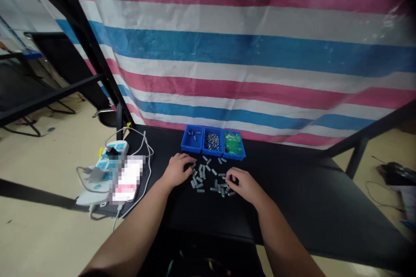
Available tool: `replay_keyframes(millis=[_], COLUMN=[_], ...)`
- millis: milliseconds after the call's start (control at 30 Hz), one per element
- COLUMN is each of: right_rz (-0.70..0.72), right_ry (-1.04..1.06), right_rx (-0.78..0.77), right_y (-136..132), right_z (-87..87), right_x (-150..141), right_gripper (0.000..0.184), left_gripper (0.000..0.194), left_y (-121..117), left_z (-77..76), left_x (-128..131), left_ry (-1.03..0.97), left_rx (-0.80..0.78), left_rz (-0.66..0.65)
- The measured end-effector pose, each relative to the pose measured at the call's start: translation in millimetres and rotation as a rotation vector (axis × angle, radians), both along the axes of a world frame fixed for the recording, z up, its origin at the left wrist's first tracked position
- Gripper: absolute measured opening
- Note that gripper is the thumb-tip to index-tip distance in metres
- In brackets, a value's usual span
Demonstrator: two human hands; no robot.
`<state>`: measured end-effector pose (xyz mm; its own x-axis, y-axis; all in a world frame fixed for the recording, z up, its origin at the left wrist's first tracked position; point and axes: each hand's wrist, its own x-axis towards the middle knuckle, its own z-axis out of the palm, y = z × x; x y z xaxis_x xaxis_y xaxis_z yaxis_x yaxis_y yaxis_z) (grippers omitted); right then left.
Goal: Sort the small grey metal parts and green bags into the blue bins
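Small grey metallic cylinders (200, 174) lie scattered in a loose group on the black tabletop between my hands. At the left of the group, my left hand (177, 171) curls its fingers and thumb around one small cylinder (193, 163) at the fingertips. On the other side, my right hand (242, 183) is closed in a pinch, with the end of a cylinder (224, 178) showing at its fingertips. Beyond them stand three joined blue trays: the left tray (186, 149) holds a few cylinders, the middle tray (212, 152) many small shiny metal parts, the right tray (234, 156) green pieces.
A white power strip (85, 195) with plugs and a phone with a blurred-out screen (128, 181) lie at the left, with white cables (150, 169) looping around. A striped plastic sheet (227, 52) hangs behind the black table (302, 199). Black metal frame bars (354, 164) flank both sides.
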<state>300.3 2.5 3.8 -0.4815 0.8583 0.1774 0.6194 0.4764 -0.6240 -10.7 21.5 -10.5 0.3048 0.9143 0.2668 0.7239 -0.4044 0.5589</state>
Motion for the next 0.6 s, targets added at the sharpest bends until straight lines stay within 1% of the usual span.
replay_keyframes(millis=[100,167,233,300,367,433,500,600], right_rz=[-0.014,-0.053,-0.13,-0.199,-0.225,-0.266,-0.288,-0.352], right_ry=[0.1,0.191,0.282,0.362,0.412,0.389,0.366,0.337], right_rx=[0.115,0.263,0.449,0.618,0.728,0.728,0.654,0.575], right_y=[-2,-4,-4,0,8,18,28,35], right_z=[1.1,6.4,14.8,24.2,31.7,35.4,34.2,25.8], right_x=[-7,-17,-34,-56,-80,-100,-114,-117], right_gripper=[0.01,0.013,0.016,0.019,0.023,0.029,0.033,0.026], left_gripper=[0.024,0.019,0.017,0.02,0.028,0.033,0.033,0.026], left_y=[0,0,1,0,0,-1,-1,-1], left_z=[-2.5,-4.6,-6.1,-6.9,-7.2,-7.3,-7.4,-7.2], left_x=[3,3,2,1,0,1,2,3], left_ry=[-0.008,-0.031,-0.053,-0.058,-0.041,-0.015,0.0,-0.005], left_rx=[0.0,0.007,0.012,0.008,-0.001,-0.004,-0.003,-0.001], left_rz=[0.023,0.041,0.05,0.046,0.044,0.05,0.064,0.08])
